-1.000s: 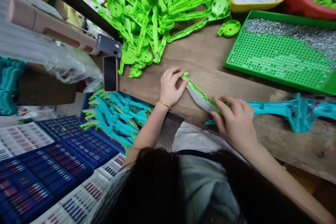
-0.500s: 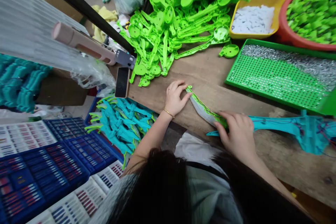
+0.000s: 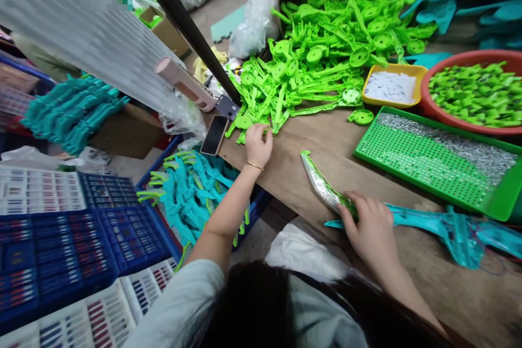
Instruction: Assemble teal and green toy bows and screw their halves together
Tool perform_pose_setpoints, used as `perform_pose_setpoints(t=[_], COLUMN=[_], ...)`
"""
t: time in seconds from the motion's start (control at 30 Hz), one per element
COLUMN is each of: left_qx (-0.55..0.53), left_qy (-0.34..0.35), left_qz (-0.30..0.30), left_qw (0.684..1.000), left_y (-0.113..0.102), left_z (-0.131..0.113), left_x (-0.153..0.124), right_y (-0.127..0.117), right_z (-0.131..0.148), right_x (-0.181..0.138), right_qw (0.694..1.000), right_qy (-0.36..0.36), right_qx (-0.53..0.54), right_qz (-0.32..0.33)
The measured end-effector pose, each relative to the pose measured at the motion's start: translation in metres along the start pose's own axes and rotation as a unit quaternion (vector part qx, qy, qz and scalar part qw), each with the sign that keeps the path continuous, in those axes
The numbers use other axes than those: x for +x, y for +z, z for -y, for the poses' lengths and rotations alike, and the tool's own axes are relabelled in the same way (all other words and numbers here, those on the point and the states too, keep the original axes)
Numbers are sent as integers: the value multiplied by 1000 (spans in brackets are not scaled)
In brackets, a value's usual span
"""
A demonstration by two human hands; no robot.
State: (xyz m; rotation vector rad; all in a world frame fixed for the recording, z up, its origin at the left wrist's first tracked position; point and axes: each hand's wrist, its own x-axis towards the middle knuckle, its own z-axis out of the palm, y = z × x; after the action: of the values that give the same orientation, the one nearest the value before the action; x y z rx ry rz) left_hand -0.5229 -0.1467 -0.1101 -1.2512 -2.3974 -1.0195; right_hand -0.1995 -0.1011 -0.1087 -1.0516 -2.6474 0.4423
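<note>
My right hand [image 3: 369, 223] grips the near end of a toy sword [image 3: 322, 185] with a clear, silvery blade and green edging, lying on the table. A long turquoise plastic piece [image 3: 420, 217] with thin wires lies under and beyond that hand. My left hand [image 3: 260, 145] is at the near edge of a heap of green plastic parts [image 3: 302, 84]. Its fingers are bent down and closed around a green part there, mostly hidden by the hand.
A green perforated tray [image 3: 416, 160] of small metal screws, a yellow tray [image 3: 418, 79] of white pieces and a red basin [image 3: 428, 92] of green bits stand right. A phone [image 3: 214, 136] lies at the left edge. Below is a blue crate [image 3: 253, 225] with turquoise-green pieces.
My left hand has left the blade's far tip and moved left and away to the green heap. My right hand still holds the near end. The camera view has tilted up.
</note>
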Motion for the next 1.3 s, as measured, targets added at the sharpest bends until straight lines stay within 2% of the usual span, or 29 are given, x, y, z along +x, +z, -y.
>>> perform_pose_setpoints(t=[0.07, 0.23, 0.5, 0.7, 0.83, 0.93, 1.0, 1.07, 1.17, 1.23, 1.3], left_qx=[31, 8, -71, -184, -228, -239, -229, -219, -183, -122, -61], left_qy=[-64, -176, -268, -298, -278, -200, -148, -124, -112, -83, -26], left_qz=[-30, -26, 18, -22, -55, -120, -139, -101, 0, 20, 18], left_qw=[997, 984, 961, 936, 932, 943, 952, 963, 977, 989, 998], left_y=[-4, -7, -4, -22, -36, -42, -43, -40, -26, -11, 9], left_z=[13, 35, 61, 61, 55, 51, 50, 49, 43, 33, 17], left_x=[13, 42, 97, 106, 106, 109, 112, 117, 125, 129, 133], right_y=[0, 0, 4, 7, 6, 4, 3, 3, 3, 4, 3], right_z=[3, 7, 2, 0, 0, 1, 2, 3, 3, 3, 2], right_x=[-2, -5, -5, -6, -6, -6, -6, -6, -6, -6, -5], right_qw=[1000, 1000, 1000, 999, 999, 999, 999, 999, 999, 999, 999], right_qy=[2, -1, -15, -25, -30, -37, -38, -34, -29, -28, -31], right_qx=[-5, -16, -1, -11, -20, -23, -25, -28, -26, -20, -16], right_qz=[-2, -2, -5, -17, -18, -13, -13, -14, -10, -4, 2])
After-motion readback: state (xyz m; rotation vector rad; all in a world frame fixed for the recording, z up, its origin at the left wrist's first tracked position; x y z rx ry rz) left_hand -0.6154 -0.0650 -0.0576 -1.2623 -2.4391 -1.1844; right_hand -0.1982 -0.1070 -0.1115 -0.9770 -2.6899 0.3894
